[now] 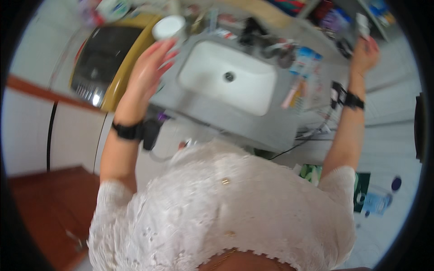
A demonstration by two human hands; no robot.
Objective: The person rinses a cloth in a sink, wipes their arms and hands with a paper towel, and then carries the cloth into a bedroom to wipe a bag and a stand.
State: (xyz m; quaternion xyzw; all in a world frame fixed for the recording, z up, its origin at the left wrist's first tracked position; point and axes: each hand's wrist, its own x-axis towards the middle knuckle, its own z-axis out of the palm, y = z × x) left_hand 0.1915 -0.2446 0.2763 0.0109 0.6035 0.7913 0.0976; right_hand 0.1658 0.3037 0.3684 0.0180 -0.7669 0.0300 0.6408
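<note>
My left hand (151, 69) is raised with its fingers apart and nothing in it, between a gold washing machine (130, 67) and the left end of a white sink basin (220, 96). Its fingertips overlap the view of a tub with a white lid (169, 25); I cannot tell whether they touch. Far to the right, my right hand (366, 56) is lifted beside an open shelf (371, 20). Its fingers grip a small white item (362, 25), perhaps a tube, too blurred to name exactly. The basin, with its dark drain (229, 76), is set in a grey countertop (271, 132).
Dark blurred items (251, 32) crowd the counter behind the basin. On its right lie blue packets (303, 61) and a pink slender item (291, 95). A black cable (318, 130) droops past the counter's right corner. A reddish-brown wooden panel (51, 206) stands at lower left.
</note>
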